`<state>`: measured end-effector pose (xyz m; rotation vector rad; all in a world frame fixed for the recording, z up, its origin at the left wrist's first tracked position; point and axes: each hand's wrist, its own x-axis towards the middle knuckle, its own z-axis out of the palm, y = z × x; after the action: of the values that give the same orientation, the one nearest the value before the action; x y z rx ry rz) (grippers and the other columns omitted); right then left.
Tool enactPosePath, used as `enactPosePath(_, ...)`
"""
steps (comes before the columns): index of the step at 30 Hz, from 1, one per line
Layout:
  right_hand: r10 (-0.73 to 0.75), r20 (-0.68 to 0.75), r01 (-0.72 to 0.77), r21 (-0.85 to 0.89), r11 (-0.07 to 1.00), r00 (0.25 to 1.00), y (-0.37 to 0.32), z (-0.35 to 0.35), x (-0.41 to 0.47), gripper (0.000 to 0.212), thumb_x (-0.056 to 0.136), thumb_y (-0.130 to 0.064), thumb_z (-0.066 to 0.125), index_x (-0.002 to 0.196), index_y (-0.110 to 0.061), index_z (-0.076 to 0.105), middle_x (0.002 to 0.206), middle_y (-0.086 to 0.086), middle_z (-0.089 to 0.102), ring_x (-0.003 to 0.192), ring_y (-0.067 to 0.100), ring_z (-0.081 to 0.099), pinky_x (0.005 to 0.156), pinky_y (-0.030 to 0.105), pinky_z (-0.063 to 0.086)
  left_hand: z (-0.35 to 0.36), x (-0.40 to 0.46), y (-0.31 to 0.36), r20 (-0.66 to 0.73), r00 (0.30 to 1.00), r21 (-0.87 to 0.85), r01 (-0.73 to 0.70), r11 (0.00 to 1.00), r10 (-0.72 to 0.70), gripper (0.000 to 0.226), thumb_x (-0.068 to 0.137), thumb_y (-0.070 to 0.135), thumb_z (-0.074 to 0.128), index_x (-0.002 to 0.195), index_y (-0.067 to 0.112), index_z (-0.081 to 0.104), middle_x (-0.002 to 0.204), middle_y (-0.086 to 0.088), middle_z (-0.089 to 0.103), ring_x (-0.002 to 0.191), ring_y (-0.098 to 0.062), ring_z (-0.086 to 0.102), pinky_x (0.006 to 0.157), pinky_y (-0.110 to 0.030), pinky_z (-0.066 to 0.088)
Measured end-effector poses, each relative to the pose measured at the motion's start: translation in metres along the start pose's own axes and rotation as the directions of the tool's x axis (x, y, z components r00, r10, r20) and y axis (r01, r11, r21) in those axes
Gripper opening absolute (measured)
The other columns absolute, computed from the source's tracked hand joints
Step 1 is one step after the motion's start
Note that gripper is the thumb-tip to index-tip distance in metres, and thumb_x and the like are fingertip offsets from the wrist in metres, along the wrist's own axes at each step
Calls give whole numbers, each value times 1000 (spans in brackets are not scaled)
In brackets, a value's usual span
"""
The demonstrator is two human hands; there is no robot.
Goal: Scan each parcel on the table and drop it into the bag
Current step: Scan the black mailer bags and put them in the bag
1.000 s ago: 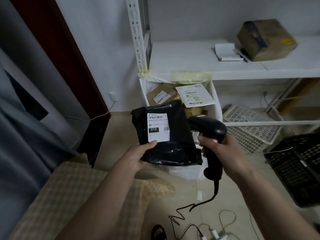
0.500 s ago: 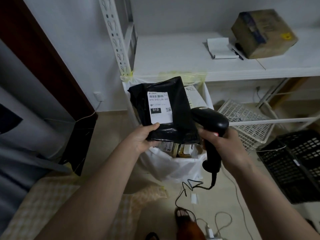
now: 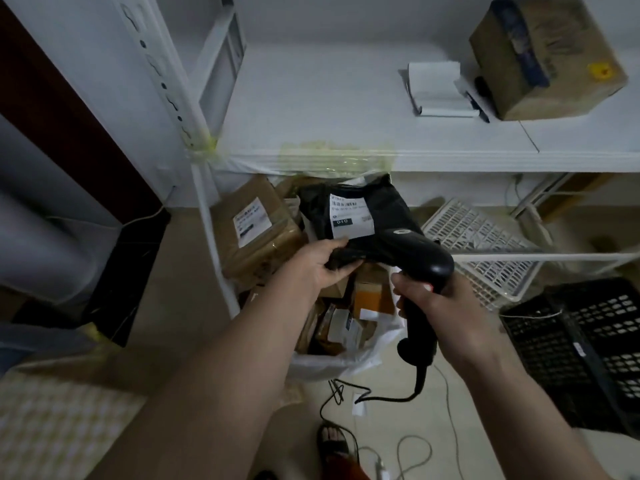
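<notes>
Far left: dark door panel, pale checked cloth low in the corner, neither in play. White perforated shelf upright with yellowish tape at its joint, likely pinning the bag's mouth open under the table. Next, a brown carton with a white label sits on top of the pile inside the white bag, which looks close to full with cartons (so scanned ones land here). Left hand pinches the near edge of the black poly parcel, thumb on top, fingers curled beneath; parcel hangs over the bag's mouth, label facing up, tilted away from the person, seemingly about to be let go. Judgement: drop step in hand, release not yet made. Right hand wraps the grip of the black scanner, fingers closed round the handle, head pointing left and overlapping the parcel's near corner; cable trails down to the floor. White table above carries a notepad, a pen beside it, and one cardboard box far right, probably next to scan. Right of the bag: white basket, black crate
</notes>
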<state>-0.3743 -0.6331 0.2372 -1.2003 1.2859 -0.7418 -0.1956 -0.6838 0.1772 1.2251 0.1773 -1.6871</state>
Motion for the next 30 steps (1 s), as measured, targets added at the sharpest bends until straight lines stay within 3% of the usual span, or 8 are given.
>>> enactPosePath(2,9,25,-9,-9,1000,1000,3,0,9,11,85,-11,68,94,-6,67,80,22,65,67,32,61,60,24,56,-7,9,3,-87,996,-15,-8,1000,7,6,96,4,56,90,1,55,104,-21,57,105,-34,60,80,-42,55)
enactPosePath(7,40,85,-41,8,999,996,3,6,26,10,84,-11,69,86,-1,65,65,11,59,61,22,57,64,34,53,-20,17,26,-216,973,-103,-107,989,83,9,97,6,55,90,1,57,106,-19,55,81,-32,55,38,-30,54)
enactPosePath(11,61,127,-64,18,998,990,0,14,31,6,84,-11,69,86,-6,67,62,6,60,56,13,58,54,23,51,-22,15,21,-302,948,-60,-126,990,103,5,96,4,55,99,1,58,117,-20,56,103,-34,58,61,-36,59)
enactPosePath(15,51,171,-57,29,998,984,-1,17,32,2,85,-9,69,85,-11,68,60,2,60,54,9,58,54,19,51,-20,15,9,-351,927,-10,-148,989,135,27,95,1,56,122,3,57,131,-18,53,121,-35,52,75,-40,54)
enactPosePath(20,40,212,-49,38,998,977,-1,20,29,8,85,-10,67,90,-4,66,65,10,58,59,17,56,57,24,50,-24,1,11,-392,880,367,-117,923,267,34,92,15,64,125,8,56,124,-11,56,117,-28,54,86,-39,53)
enactPosePath(22,31,256,-42,36,998,966,-1,24,27,11,86,-10,67,93,-2,66,66,11,58,62,21,55,62,29,50,-33,-6,10,-376,839,567,-128,814,394,26,92,23,63,113,9,60,112,-7,61,105,-25,58,85,-35,52)
enactPosePath(26,24,351,-36,28,999,936,-5,45,21,14,85,-10,68,99,-8,66,72,7,62,66,18,57,64,28,52,-67,-33,4,-193,697,949,-47,312,691,19,93,28,56,88,12,65,86,-2,65,80,-20,61,61,-25,42)
enactPosePath(30,13,466,-9,-12,1000,885,-7,78,8,10,85,-9,68,94,-6,67,75,11,64,69,22,59,69,34,52,-111,-68,-7,-146,604,985,161,59,783,22,95,32,49,106,18,62,107,-1,62,98,-21,61,74,-27,44)
